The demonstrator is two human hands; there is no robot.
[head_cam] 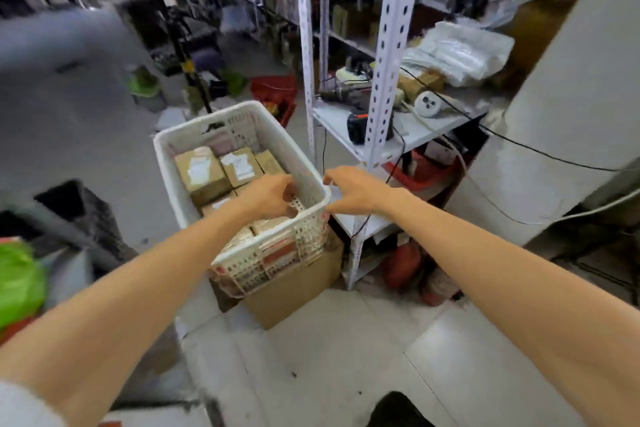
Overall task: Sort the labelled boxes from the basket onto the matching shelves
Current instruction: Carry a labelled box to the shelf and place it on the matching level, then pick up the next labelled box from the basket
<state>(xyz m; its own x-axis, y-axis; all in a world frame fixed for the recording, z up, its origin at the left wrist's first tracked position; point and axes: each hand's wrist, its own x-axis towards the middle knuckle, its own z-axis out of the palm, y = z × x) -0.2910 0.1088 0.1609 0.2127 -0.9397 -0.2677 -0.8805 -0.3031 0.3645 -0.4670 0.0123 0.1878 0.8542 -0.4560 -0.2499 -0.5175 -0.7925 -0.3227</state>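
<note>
- Head view: the white plastic basket [207,122] sits mid-frame on a cardboard carton [294,288] and holds the labelled boxes [202,172], which are packed closely together with their labels up.
- The left hand [273,198] is inside the basket's near corner at 3 o'clock, with its fingers curled round the perforated wall.
- The right hand [349,191] is just outside that corner. It is spread open and holds nothing, with its thumb and forefinger tips at the rim; blur hides whether they touch it.
- Risk: the basket overhangs the carton on the near side, so a one-sided pull at this corner could tip it and spill the boxes onto the tiled floor.
- Risk: a black cable [398,163] hangs just at 3 o'clock of the right hand, and a wrist swinging outward could snag it and drag down the gear on the rack shelf [332,121].
- The slotted rack post [384,73] stands close at 2 o'clock of the basket, which narrows the room to lift it that way.
- Around the basket are a red basket [273,90] at 12 o'clock, wrapped packages [460,52] at 1 o'clock, and a green bag [17,284] at 8 o'clock.
</note>
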